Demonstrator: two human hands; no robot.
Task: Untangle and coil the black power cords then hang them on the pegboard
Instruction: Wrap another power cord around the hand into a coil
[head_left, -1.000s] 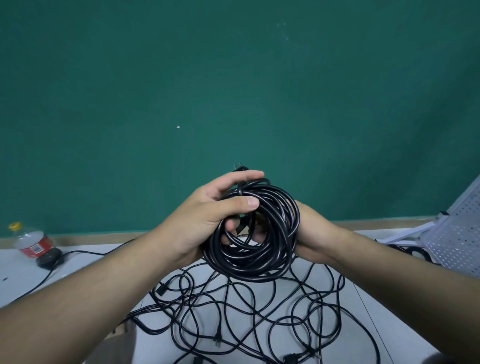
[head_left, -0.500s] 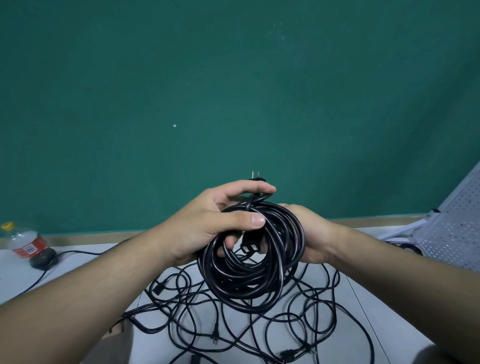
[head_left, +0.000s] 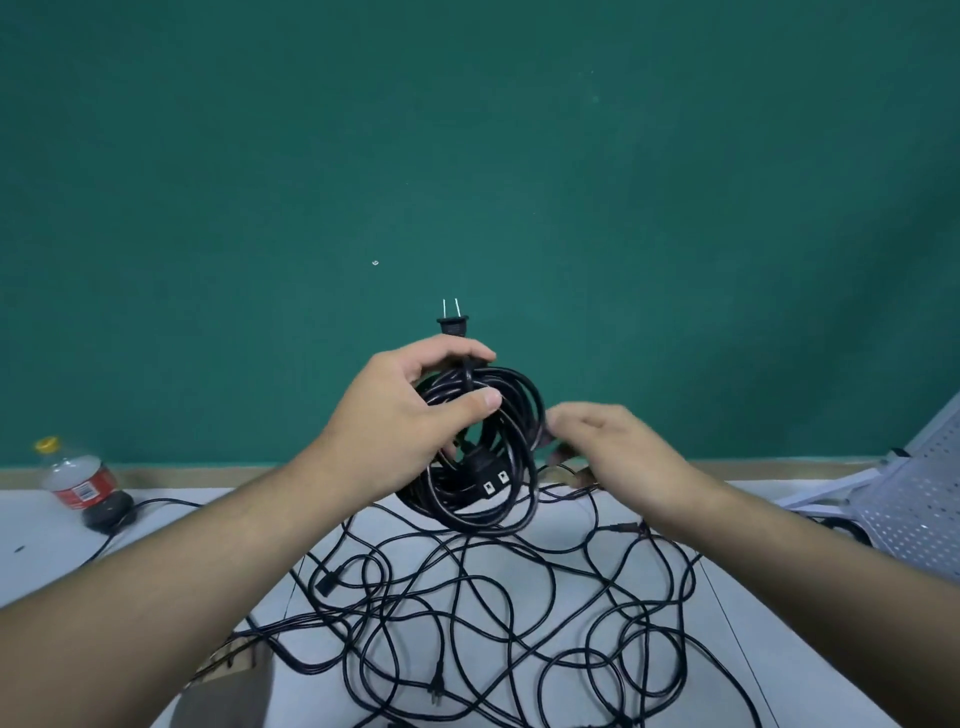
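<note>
My left hand (head_left: 400, 431) grips a coiled black power cord (head_left: 511, 467) held upright above the table; its two-prong plug (head_left: 453, 321) sticks up past my fingers. A black connector with two white marks (head_left: 491, 480) hangs inside the coil. My right hand (head_left: 613, 457) is just right of the coil, blurred, fingers loosely bent, holding nothing that I can see. Below lies a tangle of black power cords (head_left: 493, 613) spread over the white table (head_left: 62, 551). The white pegboard (head_left: 919, 499) leans at the far right.
A plastic bottle with a red label and yellow cap (head_left: 78, 480) stands at the left by a small black round object (head_left: 106, 512). A green wall (head_left: 467, 156) fills the background. A cardboard piece (head_left: 228, 660) lies at the lower left.
My right hand has let go of the coil and drawn away to the right. The left hand has lifted the coil, so the plug now stands clear above my fingers.
</note>
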